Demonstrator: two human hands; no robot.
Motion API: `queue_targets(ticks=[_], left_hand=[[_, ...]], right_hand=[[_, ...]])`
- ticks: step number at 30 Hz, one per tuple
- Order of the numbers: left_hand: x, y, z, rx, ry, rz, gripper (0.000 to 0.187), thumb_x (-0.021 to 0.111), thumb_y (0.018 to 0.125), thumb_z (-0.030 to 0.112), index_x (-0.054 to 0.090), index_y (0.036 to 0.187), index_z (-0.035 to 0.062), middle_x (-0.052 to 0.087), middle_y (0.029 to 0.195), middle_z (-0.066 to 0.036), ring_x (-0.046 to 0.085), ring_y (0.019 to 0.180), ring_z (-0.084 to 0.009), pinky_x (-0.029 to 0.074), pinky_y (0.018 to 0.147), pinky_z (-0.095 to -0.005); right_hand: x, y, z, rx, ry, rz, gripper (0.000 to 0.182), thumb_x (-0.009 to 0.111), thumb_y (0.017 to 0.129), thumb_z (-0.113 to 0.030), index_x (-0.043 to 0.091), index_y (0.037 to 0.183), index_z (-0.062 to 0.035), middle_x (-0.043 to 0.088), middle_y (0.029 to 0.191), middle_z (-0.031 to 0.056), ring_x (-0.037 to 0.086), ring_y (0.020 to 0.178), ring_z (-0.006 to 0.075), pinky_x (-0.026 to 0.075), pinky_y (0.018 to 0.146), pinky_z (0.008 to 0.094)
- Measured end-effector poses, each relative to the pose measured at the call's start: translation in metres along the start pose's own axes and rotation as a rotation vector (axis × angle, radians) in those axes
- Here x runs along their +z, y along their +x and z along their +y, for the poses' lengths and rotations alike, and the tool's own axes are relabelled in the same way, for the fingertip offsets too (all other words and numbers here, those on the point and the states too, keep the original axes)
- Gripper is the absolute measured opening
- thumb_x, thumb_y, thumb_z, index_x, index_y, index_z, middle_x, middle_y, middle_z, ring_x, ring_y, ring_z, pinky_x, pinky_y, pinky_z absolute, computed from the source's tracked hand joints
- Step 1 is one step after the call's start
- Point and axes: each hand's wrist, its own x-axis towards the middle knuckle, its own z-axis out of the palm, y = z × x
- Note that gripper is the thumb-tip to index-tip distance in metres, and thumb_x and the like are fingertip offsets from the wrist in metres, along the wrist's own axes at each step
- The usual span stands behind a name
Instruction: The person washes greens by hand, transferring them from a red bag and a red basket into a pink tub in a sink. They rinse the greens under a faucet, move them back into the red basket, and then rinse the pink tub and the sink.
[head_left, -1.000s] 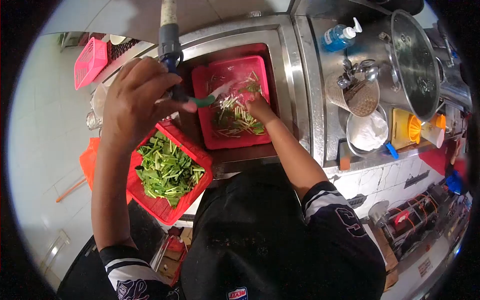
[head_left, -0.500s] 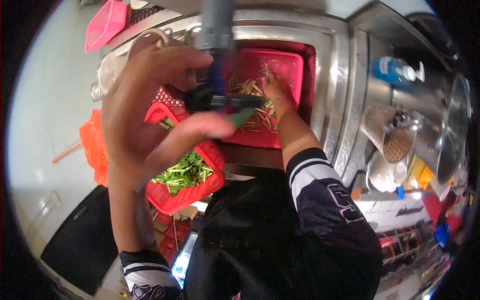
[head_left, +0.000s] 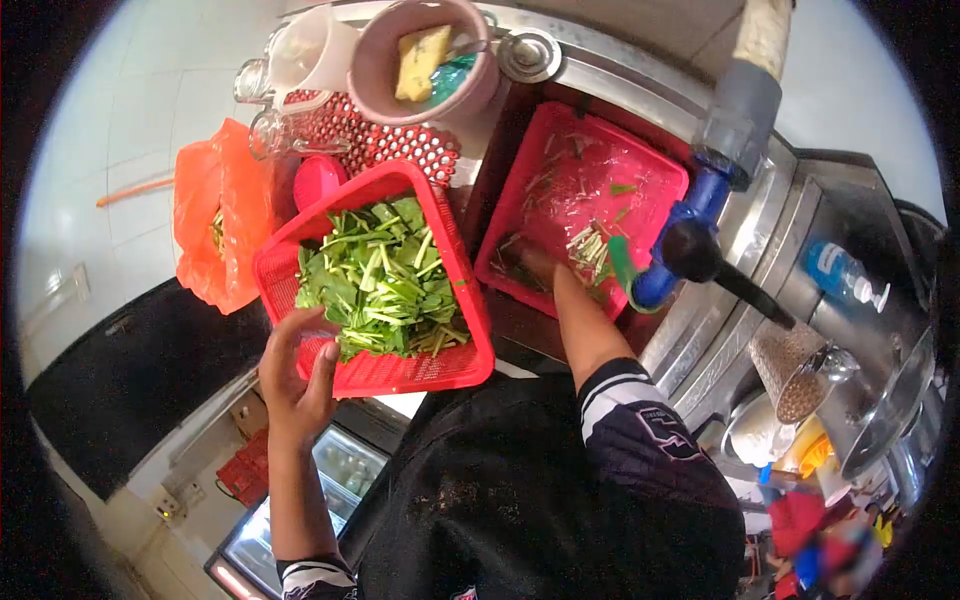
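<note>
My left hand (head_left: pixel 300 372) is at the near left corner of a red plastic basket (head_left: pixel 478 325), thumb and fingers apart, fingertips right at the rim. Cut leafy greens (head_left: pixel 385 280) with pale green stems fill the basket. My right hand (head_left: pixel 540 268) reaches down into a pink rectangular tub (head_left: pixel 655 180) in the sink, its fingers dark and mostly hidden. Shallow water in the tub holds loose cut stems (head_left: pixel 590 250), bunched just right of that hand, and a few leaf scraps.
A blue-and-grey tap (head_left: pixel 690 240) with a black lever juts over the tub's right side. Behind the basket stand a pink bowl (head_left: pixel 370 80) with a yellow sponge, a plastic jug (head_left: pixel 315 50) and glass mugs. An orange bag (head_left: pixel 215 240) hangs left; a blue soap bottle (head_left: pixel 835 268) stands right.
My left hand has come down from the tap to the basket's corner. My right hand has moved to the tub's near side. The view has shifted, showing the whole basket.
</note>
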Motion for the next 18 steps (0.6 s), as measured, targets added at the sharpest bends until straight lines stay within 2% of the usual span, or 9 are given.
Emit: queue_targets(ticks=[4, 7, 8, 9, 11, 12, 14, 17, 18], left_hand=[[-0.009, -0.031, -0.033, -0.105, -0.115, 0.067, 0.030, 0.061, 0.091, -0.001, 0.055, 0.120, -0.0023, 0.063, 0.103, -0.010, 0.061, 0.098, -0.0175, 0.047, 0.091, -0.0316], [-0.011, -0.046, -0.053, -0.193, -0.107, 0.074, 0.027, 0.061, 0.092, 0.000, 0.057, 0.118, -0.0020, 0.063, 0.104, -0.009, 0.061, 0.099, -0.0157, 0.048, 0.090, -0.0295], [-0.010, -0.049, -0.058, -0.185, -0.126, 0.085, 0.027, 0.061, 0.092, 0.000, 0.057, 0.118, -0.0020, 0.063, 0.104, -0.009, 0.061, 0.099, -0.0157, 0.048, 0.090, -0.0295], [-0.010, -0.052, -0.063, -0.169, -0.144, 0.080, 0.026, 0.062, 0.092, 0.001, 0.057, 0.118, -0.0019, 0.063, 0.105, -0.009, 0.061, 0.098, -0.0156, 0.048, 0.089, -0.0293], [-0.006, -0.056, -0.076, -0.186, -0.222, 0.082, 0.024, 0.063, 0.093, 0.004, 0.059, 0.116, -0.0011, 0.064, 0.103, -0.008, 0.062, 0.096, -0.0154, 0.049, 0.087, -0.0288], [-0.002, -0.054, -0.081, -0.181, -0.242, 0.093, 0.024, 0.063, 0.093, 0.004, 0.059, 0.116, -0.0011, 0.064, 0.103, -0.008, 0.062, 0.096, -0.0154, 0.049, 0.087, -0.0288], [0.006, -0.048, -0.089, -0.130, -0.315, 0.123, 0.023, 0.063, 0.094, 0.006, 0.059, 0.116, -0.0005, 0.065, 0.101, -0.008, 0.063, 0.095, -0.0151, 0.050, 0.086, -0.0288], [0.006, -0.035, -0.108, -0.091, -0.315, 0.123, 0.023, 0.062, 0.094, 0.010, 0.059, 0.115, -0.0002, 0.065, 0.103, -0.009, 0.063, 0.095, -0.0153, 0.049, 0.086, -0.0290], [0.007, -0.029, -0.114, -0.060, -0.322, 0.127, 0.024, 0.062, 0.095, 0.011, 0.059, 0.116, -0.0002, 0.064, 0.105, -0.009, 0.062, 0.097, -0.0157, 0.049, 0.086, -0.0291]], right_hand=[[0.021, -0.011, -0.011, 0.122, 0.047, -0.086, 0.032, 0.056, 0.092, -0.040, 0.067, 0.093, -0.0106, 0.068, 0.075, 0.0054, 0.063, 0.059, 0.0226, 0.054, 0.058, 0.0377], [0.009, -0.025, -0.030, 0.299, -0.044, -0.180, 0.032, 0.052, 0.094, -0.043, 0.069, 0.097, -0.0156, 0.065, 0.079, 0.0043, 0.059, 0.064, 0.0191, 0.050, 0.059, 0.0359], [0.019, -0.044, -0.041, 0.293, -0.063, -0.170, 0.032, 0.052, 0.094, -0.043, 0.069, 0.097, -0.0156, 0.065, 0.079, 0.0043, 0.059, 0.064, 0.0191, 0.050, 0.059, 0.0359], [0.039, -0.076, -0.055, 0.150, 0.082, 0.026, 0.033, 0.050, 0.094, -0.043, 0.069, 0.098, -0.0154, 0.065, 0.079, 0.0033, 0.058, 0.064, 0.0181, 0.048, 0.056, 0.0351], [0.052, -0.112, -0.086, 0.076, 0.220, 0.129, 0.030, 0.050, 0.093, -0.038, 0.064, 0.099, -0.0125, 0.061, 0.078, 0.0014, 0.053, 0.061, 0.0144, 0.043, 0.052, 0.0310], [0.058, -0.133, -0.100, 0.070, 0.199, 0.137, 0.030, 0.050, 0.093, -0.038, 0.064, 0.099, -0.0125, 0.061, 0.078, 0.0014, 0.053, 0.061, 0.0144, 0.043, 0.052, 0.0310], [0.092, -0.191, -0.126, -0.097, 0.428, 0.069, 0.023, 0.051, 0.093, -0.033, 0.059, 0.093, -0.0113, 0.054, 0.075, -0.0001, 0.047, 0.056, 0.0115, 0.040, 0.048, 0.0276], [0.156, -0.264, -0.151, -0.310, 0.371, 0.203, 0.021, 0.051, 0.093, -0.030, 0.054, 0.089, -0.0098, 0.049, 0.072, 0.0004, 0.043, 0.051, 0.0104, 0.036, 0.044, 0.0245], [0.179, -0.278, -0.157, -0.321, 0.352, 0.206, 0.021, 0.051, 0.093, -0.030, 0.054, 0.089, -0.0098, 0.049, 0.072, 0.0004, 0.043, 0.051, 0.0104, 0.036, 0.044, 0.0245]])
